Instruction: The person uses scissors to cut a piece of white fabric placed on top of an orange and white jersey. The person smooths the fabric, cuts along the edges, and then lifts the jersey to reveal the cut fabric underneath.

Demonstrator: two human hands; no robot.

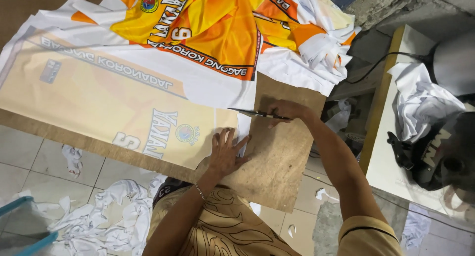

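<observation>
Right hand (287,109): fingers curled closed around the handles of a pair of dark metal scissors (257,114). Blades point left, tip at the right edge of the pale fabric panel, roughly where it meets the white fabric above. Can't tell if the blades are apart or together.

Left hand (225,152): fingers spread open, palm flat, gripping nothing. It presses down the lower right corner of a pale cream-yellow printed fabric panel (99,105) with faded grey lettering and a small round emblem. Fingertips reach a narrow white strip at the panel's right edge. Thin chain bracelet (199,190) on that wrist.

The panel lies flat on a brown wooden board (277,162), which sits over a light tiled floor (29,157).

Above the panel, overlapping its upper edge: a heap of orange, yellow and white printed jersey fabric (208,33), bunched at the right.

Floor, lower left: white fabric scraps (109,211) piled beside a clear bin with a teal rim (24,231). More small scraps below the board.

Right side: a white table with a wood edge (383,117), crumpled white cloth (420,105) on it, a dark helmet (445,152) just beside the cloth.
</observation>
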